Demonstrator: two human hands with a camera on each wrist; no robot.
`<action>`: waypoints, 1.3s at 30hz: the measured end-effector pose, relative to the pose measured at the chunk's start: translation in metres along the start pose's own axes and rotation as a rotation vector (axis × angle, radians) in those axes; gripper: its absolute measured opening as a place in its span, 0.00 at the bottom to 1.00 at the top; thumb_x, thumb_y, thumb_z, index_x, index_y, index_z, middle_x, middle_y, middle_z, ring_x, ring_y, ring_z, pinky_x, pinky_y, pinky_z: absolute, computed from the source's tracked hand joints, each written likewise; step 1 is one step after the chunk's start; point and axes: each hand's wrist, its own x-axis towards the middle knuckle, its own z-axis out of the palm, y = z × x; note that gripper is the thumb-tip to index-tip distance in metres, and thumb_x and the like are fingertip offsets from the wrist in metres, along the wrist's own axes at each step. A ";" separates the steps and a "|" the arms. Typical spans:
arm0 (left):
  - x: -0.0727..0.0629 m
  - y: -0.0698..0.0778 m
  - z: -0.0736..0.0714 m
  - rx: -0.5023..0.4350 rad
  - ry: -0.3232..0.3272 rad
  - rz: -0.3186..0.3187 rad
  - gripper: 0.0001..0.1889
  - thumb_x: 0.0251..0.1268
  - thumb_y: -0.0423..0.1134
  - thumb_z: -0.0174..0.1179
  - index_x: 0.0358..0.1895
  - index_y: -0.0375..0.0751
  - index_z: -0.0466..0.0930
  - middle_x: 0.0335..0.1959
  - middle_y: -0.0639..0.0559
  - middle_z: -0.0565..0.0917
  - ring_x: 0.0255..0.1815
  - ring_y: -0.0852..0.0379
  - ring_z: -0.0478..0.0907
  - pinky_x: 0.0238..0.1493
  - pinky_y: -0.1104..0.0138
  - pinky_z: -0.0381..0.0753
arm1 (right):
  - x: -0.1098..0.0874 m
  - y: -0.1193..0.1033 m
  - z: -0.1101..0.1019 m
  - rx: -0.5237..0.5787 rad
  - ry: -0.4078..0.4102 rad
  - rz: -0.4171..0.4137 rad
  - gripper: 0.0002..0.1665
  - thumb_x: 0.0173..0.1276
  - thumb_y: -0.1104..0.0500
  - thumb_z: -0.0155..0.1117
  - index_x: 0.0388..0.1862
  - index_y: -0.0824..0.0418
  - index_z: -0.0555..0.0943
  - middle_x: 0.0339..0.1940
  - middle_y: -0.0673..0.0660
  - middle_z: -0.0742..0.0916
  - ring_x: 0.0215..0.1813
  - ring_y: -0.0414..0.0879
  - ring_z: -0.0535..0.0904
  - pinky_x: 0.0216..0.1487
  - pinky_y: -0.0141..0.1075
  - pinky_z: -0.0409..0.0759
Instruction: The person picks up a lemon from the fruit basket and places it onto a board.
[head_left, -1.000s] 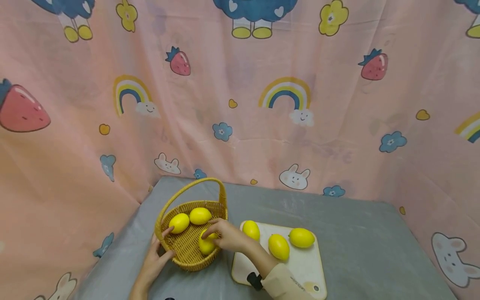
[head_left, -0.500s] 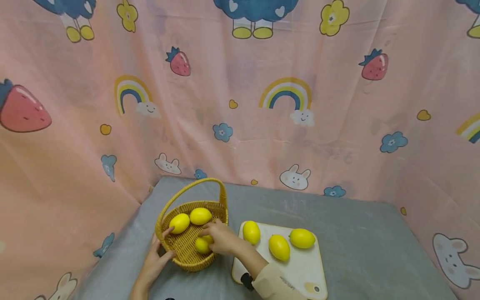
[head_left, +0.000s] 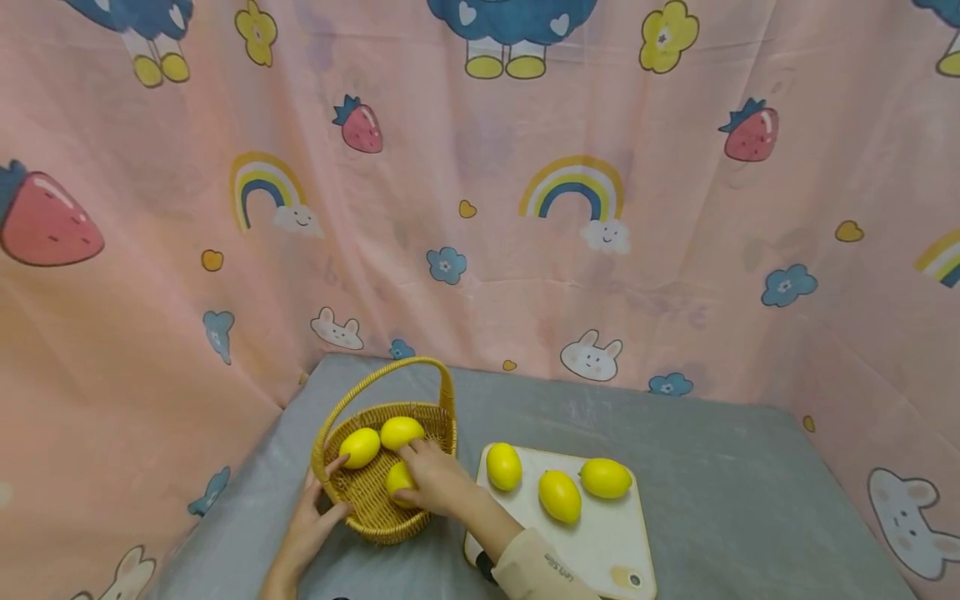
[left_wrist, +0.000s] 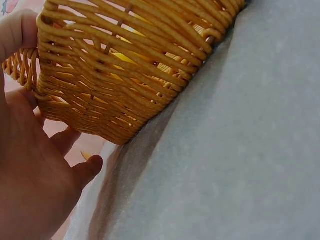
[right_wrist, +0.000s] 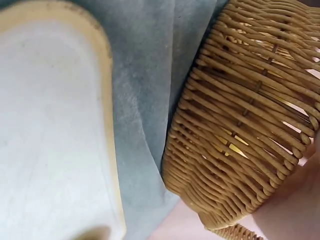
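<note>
A wicker basket (head_left: 382,533) with an arched handle stands on the grey cloth. My left hand (head_left: 303,523) grips its left rim, thumb and fingers on either side; in the left wrist view the left hand (left_wrist: 35,175) lies against the weave. Two lemons, the left lemon (head_left: 360,447) and the back lemon (head_left: 401,432), lie at the back inside. My right hand (head_left: 441,482) reaches over the right rim and holds a third lemon (head_left: 399,482) near the basket floor, thumb in front and fingers behind. Part of that lemon is hidden by the hand.
A white cutting board (head_left: 600,542) with a tan edge lies right of the basket, under the right forearm. Three lemons rest on it: one at the left (head_left: 504,467), a middle lemon (head_left: 559,497) and a right lemon (head_left: 606,478). A patterned pink curtain (head_left: 495,317) hangs behind.
My right hand has moved slightly left and lower inside the basket, the third lemon shifting left with it. The left hand and basket stay in place.
</note>
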 end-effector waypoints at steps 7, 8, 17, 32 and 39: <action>-0.001 0.001 0.000 0.003 -0.003 -0.006 0.35 0.54 0.23 0.63 0.70 0.35 0.68 0.81 0.38 0.40 0.78 0.35 0.36 0.67 0.34 0.43 | 0.000 0.000 0.000 0.125 -0.038 -0.108 0.24 0.65 0.51 0.72 0.59 0.55 0.84 0.56 0.50 0.82 0.51 0.39 0.80 0.50 0.32 0.77; -0.001 0.001 0.000 0.003 -0.004 -0.005 0.35 0.54 0.23 0.63 0.70 0.35 0.68 0.81 0.38 0.40 0.78 0.35 0.36 0.67 0.35 0.43 | 0.001 0.000 0.000 0.136 -0.049 -0.106 0.25 0.64 0.51 0.72 0.59 0.56 0.83 0.56 0.50 0.83 0.51 0.39 0.80 0.51 0.32 0.77; -0.001 0.000 0.001 0.008 0.002 -0.014 0.35 0.55 0.23 0.63 0.70 0.36 0.69 0.81 0.40 0.41 0.78 0.37 0.37 0.72 0.51 0.45 | 0.005 0.000 -0.001 0.151 -0.124 -0.102 0.33 0.59 0.53 0.75 0.63 0.60 0.80 0.62 0.53 0.82 0.61 0.43 0.77 0.60 0.34 0.73; -0.001 -0.002 0.001 0.027 0.002 0.008 0.35 0.54 0.23 0.63 0.70 0.37 0.69 0.81 0.40 0.42 0.78 0.37 0.39 0.56 0.85 0.51 | 0.002 -0.003 -0.001 0.198 -0.059 -0.069 0.36 0.57 0.52 0.79 0.63 0.63 0.79 0.58 0.52 0.84 0.58 0.41 0.78 0.58 0.33 0.74; -0.001 -0.002 0.000 0.017 0.000 0.003 0.35 0.55 0.23 0.62 0.70 0.37 0.68 0.81 0.40 0.42 0.78 0.35 0.38 0.56 0.85 0.52 | 0.002 0.003 -0.003 0.430 -0.032 -0.047 0.37 0.58 0.55 0.78 0.65 0.65 0.77 0.60 0.53 0.84 0.59 0.41 0.78 0.60 0.35 0.74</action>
